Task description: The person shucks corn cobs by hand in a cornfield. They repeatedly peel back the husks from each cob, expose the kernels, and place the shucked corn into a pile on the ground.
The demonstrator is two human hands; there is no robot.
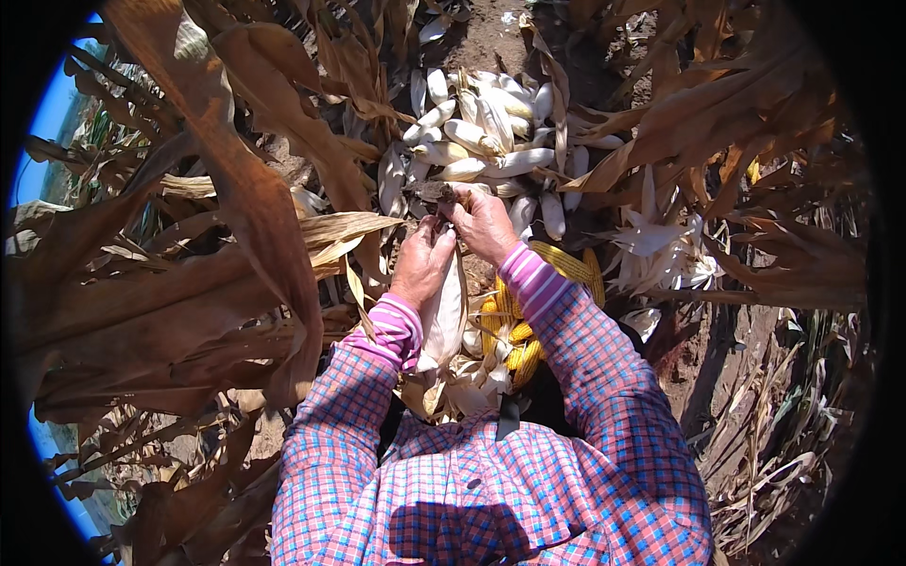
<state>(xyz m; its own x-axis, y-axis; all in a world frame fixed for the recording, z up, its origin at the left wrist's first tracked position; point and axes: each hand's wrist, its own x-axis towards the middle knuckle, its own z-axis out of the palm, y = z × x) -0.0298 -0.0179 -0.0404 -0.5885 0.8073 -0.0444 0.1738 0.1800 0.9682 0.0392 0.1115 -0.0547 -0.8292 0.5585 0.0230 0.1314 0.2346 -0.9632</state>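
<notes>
My left hand (423,260) pinches the tip of a corn ear in a pale husk (447,311), which hangs down towards my body. Close beside it, my right hand (483,221) has its fingers closed on a dark, dry tuft (433,191) at that same end. Just beyond both hands lies a pile of corn ears in whitish husks (520,161). Several bare yellow corn cobs (527,354) rest below my right wrist, partly hidden by my forearm. Loose pale husks (471,389) lie near my lap.
Large dry brown corn leaves (258,212) reach in close at the left, and more dry leaves (715,134) hang at the right. Peeled-back white husks (665,247) sit right of the cobs. Bare soil (488,35) shows beyond the pile. Dry stalks (764,453) litter the lower right.
</notes>
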